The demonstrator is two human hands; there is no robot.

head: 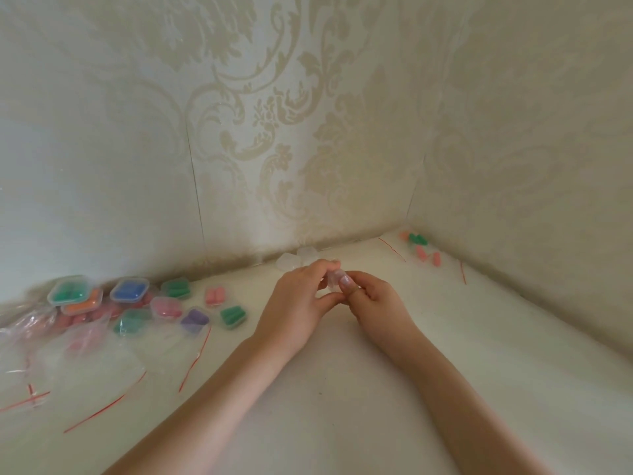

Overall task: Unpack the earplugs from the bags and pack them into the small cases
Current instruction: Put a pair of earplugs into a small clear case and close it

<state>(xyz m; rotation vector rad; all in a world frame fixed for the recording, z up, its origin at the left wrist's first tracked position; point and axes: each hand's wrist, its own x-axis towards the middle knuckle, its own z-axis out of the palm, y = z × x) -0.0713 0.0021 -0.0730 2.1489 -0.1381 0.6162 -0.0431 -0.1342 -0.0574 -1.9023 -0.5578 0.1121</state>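
At the far left edge of the white tabletop (445, 354) lie crumpled clear bags (51, 341) with red seal strips, some pink earplugs showing through the plastic. Just right of them, along the back edge by the wall, is a cluster of filled small cases (133, 303): green, orange and blue ones stacked at the left, then pink, purple and more green ones spread toward the middle.

Near the middle of the tabletop, close to the back edge, the left hand (294, 303) has its fingers curled round one side of a clear small case (334, 279), thumb underneath. The case sits between the two hands, raised off the surface; whether anything is inside it cannot be told. The right hand (373, 299) pinches the case's other side with thumb and fingertips.

Just behind the hands, against the wall, lie two more empty clear cases (298, 257).

In the far right corner of the tabletop are loose earplugs (423, 246), green, orange and pink, well apart from the hands.
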